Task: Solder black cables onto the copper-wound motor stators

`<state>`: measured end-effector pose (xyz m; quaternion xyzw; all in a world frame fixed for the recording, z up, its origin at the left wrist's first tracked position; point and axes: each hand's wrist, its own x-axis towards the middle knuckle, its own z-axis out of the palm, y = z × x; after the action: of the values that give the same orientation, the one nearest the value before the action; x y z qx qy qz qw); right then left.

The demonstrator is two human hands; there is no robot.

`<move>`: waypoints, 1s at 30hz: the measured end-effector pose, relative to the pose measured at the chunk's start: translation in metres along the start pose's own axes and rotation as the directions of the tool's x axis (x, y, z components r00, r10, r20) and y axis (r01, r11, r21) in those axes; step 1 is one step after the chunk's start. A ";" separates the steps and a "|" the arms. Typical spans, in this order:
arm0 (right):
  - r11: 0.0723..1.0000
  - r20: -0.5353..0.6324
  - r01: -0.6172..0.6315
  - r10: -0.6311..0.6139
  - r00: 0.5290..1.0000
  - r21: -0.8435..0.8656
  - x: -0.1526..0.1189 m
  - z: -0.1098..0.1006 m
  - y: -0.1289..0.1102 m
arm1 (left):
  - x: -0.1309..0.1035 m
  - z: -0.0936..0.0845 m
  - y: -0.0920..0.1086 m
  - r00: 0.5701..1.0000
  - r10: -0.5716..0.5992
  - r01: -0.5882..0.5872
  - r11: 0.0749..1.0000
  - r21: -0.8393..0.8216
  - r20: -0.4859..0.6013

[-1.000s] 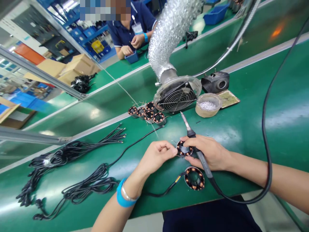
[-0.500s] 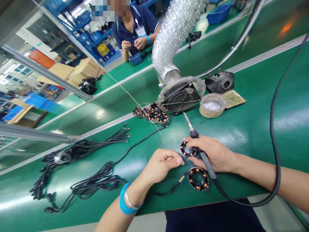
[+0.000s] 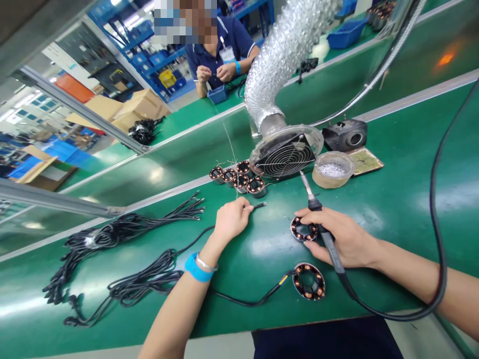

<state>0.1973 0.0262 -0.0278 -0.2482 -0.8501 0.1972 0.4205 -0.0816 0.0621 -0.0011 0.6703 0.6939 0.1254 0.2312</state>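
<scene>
My left hand (image 3: 232, 219) pinches a black cable (image 3: 259, 205) near its bare end, just in front of the group of copper-wound stators (image 3: 240, 183). My right hand (image 3: 342, 237) is closed around a soldering iron (image 3: 329, 244) with its tip pointing up and away. The same hand's fingertips hold a stator ring (image 3: 298, 230) at its right edge. Nearer the table's front edge lies another ring (image 3: 309, 281), with a black cable joined to its left side. A coiled cable (image 3: 149, 281) rests to the left of my forearm.
A fume fan (image 3: 287, 158) with a foil duct (image 3: 267, 80) stands behind the work area. Right of it are a tub (image 3: 334, 172), a sponge tray (image 3: 368, 161) and a black holder (image 3: 346, 134). Bundled cables (image 3: 123, 230) lie left. A person (image 3: 219, 55) sits opposite.
My left hand has moved away from the ring, up and left, and has taken hold of the loose cable end. My right hand still holds the iron and ring.
</scene>
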 end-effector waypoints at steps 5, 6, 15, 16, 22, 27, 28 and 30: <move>0.978 -0.118 -0.178 0.190 0.975 0.110 0.014 -0.004 -0.016 | -0.054 0.002 0.022 0.967 0.184 -0.111 0.927 -0.358 0.176; 0.964 -0.123 -0.216 0.235 0.964 0.152 0.019 -0.003 -0.022 | -0.063 0.002 0.028 0.958 0.217 -0.121 0.898 -0.423 0.187; 0.945 -0.096 -0.115 0.151 0.984 0.305 0.054 -0.001 -0.048 | -0.047 -0.003 0.037 0.886 0.409 -0.149 0.699 -0.699 0.220; 0.948 -0.101 -0.079 0.115 0.988 0.308 0.056 0.000 -0.048 | -0.042 -0.001 0.035 0.855 0.443 -0.090 0.638 -0.765 0.269; 0.966 -0.135 -0.002 0.038 0.990 0.258 0.054 0.005 -0.041 | -0.048 0.020 0.030 0.613 0.568 0.442 0.330 -0.834 0.550; 0.958 -0.146 -0.156 0.195 0.970 0.241 0.048 0.008 -0.037 | -0.057 0.018 0.035 0.783 0.468 0.308 0.281 -0.909 0.410; 0.953 -0.146 -0.167 0.208 0.967 0.251 0.047 0.009 -0.038 | -0.058 0.017 0.036 0.797 0.445 0.297 0.298 -0.907 0.408; 0.948 -0.157 -0.181 0.227 0.961 0.262 0.047 0.011 -0.040 | -0.059 0.016 0.039 0.825 0.394 0.279 0.338 -0.899 0.405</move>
<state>0.1538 0.0207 0.0167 -0.2985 -0.7460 0.3196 0.5023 -0.0401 0.0046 0.0135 0.4420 0.3652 0.3063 0.7599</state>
